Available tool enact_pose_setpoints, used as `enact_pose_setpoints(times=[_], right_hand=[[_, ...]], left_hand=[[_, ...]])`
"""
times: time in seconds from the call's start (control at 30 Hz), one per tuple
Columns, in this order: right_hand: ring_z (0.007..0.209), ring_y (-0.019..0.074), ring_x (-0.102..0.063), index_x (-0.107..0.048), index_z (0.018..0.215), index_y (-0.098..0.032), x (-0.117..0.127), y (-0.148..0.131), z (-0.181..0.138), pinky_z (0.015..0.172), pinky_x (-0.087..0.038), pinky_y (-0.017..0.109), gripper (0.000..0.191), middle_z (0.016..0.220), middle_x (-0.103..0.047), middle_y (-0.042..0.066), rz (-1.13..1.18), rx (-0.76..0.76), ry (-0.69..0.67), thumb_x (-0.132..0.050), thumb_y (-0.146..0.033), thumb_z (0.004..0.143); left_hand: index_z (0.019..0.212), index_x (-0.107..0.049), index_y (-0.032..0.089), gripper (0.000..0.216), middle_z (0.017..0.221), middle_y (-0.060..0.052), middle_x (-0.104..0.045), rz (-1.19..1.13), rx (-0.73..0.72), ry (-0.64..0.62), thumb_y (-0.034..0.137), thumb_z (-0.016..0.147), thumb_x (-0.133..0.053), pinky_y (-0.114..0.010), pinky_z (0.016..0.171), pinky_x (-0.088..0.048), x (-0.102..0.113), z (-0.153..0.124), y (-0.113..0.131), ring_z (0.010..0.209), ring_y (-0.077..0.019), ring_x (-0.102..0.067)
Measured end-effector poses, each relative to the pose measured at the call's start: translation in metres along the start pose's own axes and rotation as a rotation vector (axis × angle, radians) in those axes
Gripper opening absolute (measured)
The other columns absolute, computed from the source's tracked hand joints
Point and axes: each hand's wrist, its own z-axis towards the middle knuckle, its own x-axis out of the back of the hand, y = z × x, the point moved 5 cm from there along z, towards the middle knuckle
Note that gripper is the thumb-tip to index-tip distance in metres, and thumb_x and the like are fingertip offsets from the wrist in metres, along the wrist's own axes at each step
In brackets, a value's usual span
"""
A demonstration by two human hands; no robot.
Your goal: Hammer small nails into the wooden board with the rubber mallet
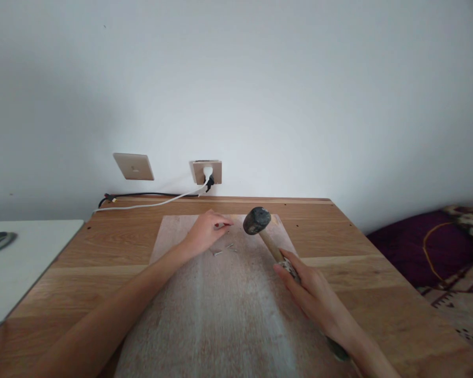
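Observation:
My right hand (315, 294) grips the wooden handle of a rubber mallet (257, 221), whose dark head is raised over the far right part of a worn wooden board (236, 315). Near the board's far edge, my left hand (207, 231) has its thumb and fingers pinched together. A nail (227, 232) shows as a small speck at these fingertips, mostly hidden. Just below my left hand, several loose nails (218, 253) lie on the board. The mallet head is to the right of my left fingertips and apart from them.
The board lies on a wooden table (331, 278) against a white wall. White and black cables (150, 205) run along the back edge to a wall socket (216, 172). A white surface (27, 262) adjoins at left; purple fabric (425, 247) lies at right.

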Motion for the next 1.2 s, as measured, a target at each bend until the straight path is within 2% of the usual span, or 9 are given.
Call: enact_pose_setpoints(times=[0.23, 0.43, 0.6, 0.67, 0.77, 0.87, 1.03, 1.2], right_hand=[[0.084, 0.0255, -0.074, -0.064, 0.132, -0.013, -0.003, -0.003, 0.001, 0.075, -0.053, 0.033, 0.057, 0.09, -0.078, 0.009, 0.022, 0.007, -0.032, -0.042, -0.056, 0.102], [0.072, 0.0241, -0.071, -0.062, 0.134, -0.01, -0.005, -0.002, 0.001, 0.069, -0.051, 0.033, 0.061, 0.076, -0.074, 0.005, -0.001, -0.005, -0.038, -0.04, -0.057, 0.102], [0.081, 0.0263, -0.074, -0.062, 0.134, -0.011, -0.008, -0.007, 0.005, 0.072, -0.052, 0.034, 0.059, 0.088, -0.076, 0.009, 0.005, -0.001, -0.062, -0.041, -0.056, 0.103], [0.084, 0.0266, -0.074, -0.062, 0.133, -0.013, -0.01, -0.011, 0.008, 0.073, -0.052, 0.034, 0.055, 0.091, -0.077, 0.009, 0.024, 0.012, -0.092, -0.041, -0.055, 0.103], [0.092, 0.0275, -0.075, -0.063, 0.132, -0.016, -0.015, -0.018, 0.013, 0.077, -0.054, 0.035, 0.049, 0.095, -0.078, 0.009, 0.052, 0.054, -0.12, -0.042, -0.051, 0.104], [0.098, 0.0285, -0.075, -0.06, 0.137, -0.017, -0.019, -0.021, 0.018, 0.079, -0.054, 0.036, 0.049, 0.1, -0.079, 0.01, 0.057, 0.068, -0.133, -0.042, -0.05, 0.105], [0.098, 0.0291, -0.074, -0.058, 0.138, -0.018, -0.024, -0.022, 0.023, 0.083, -0.053, 0.039, 0.05, 0.105, -0.078, 0.01, 0.009, 0.114, -0.163, -0.041, -0.052, 0.105], [0.088, 0.0264, -0.075, -0.057, 0.139, -0.019, -0.024, -0.022, 0.023, 0.073, -0.053, 0.034, 0.051, 0.093, -0.078, 0.007, 0.005, 0.108, -0.142, -0.039, -0.054, 0.106]], left_hand=[[0.092, -0.08, 0.022, 0.016, 0.09, -0.002, -0.08, 0.035, 0.019, -0.028, 0.01, 0.088, -0.071, -0.033, 0.08, -0.05, -0.004, -0.003, 0.003, 0.084, -0.0208, -0.068], [0.091, -0.078, 0.024, 0.017, 0.092, -0.002, -0.079, 0.021, -0.024, -0.05, 0.01, 0.089, -0.069, -0.034, 0.085, -0.05, -0.005, -0.008, 0.003, 0.088, -0.021, -0.069], [0.087, -0.076, 0.021, 0.009, 0.089, -0.004, -0.076, 0.021, -0.008, -0.051, 0.013, 0.087, -0.072, -0.033, 0.082, -0.051, -0.007, -0.008, 0.003, 0.088, -0.0212, -0.068], [0.094, -0.075, 0.02, 0.011, 0.087, -0.003, -0.076, -0.009, 0.045, -0.041, 0.013, 0.086, -0.072, -0.032, 0.079, -0.052, -0.007, -0.008, 0.001, 0.083, -0.0198, -0.069], [0.111, -0.071, 0.019, 0.029, 0.088, -0.002, -0.077, -0.072, 0.119, -0.032, 0.013, 0.083, -0.073, -0.032, 0.077, -0.054, -0.007, -0.008, -0.003, 0.076, -0.0183, -0.07], [0.121, -0.067, 0.019, 0.041, 0.09, -0.003, -0.079, -0.098, 0.156, -0.034, 0.011, 0.081, -0.073, -0.031, 0.076, -0.054, -0.007, -0.008, -0.005, 0.077, -0.019, -0.071], [0.122, -0.068, 0.018, 0.043, 0.091, -0.003, -0.079, -0.093, 0.181, -0.025, 0.012, 0.08, -0.074, -0.03, 0.072, -0.052, -0.007, -0.007, -0.009, 0.073, -0.0188, -0.07], [0.115, -0.07, 0.017, 0.037, 0.087, -0.003, -0.078, -0.067, 0.204, -0.029, 0.017, 0.078, -0.076, -0.029, 0.066, -0.048, -0.009, -0.005, -0.011, 0.069, -0.0184, -0.068]])
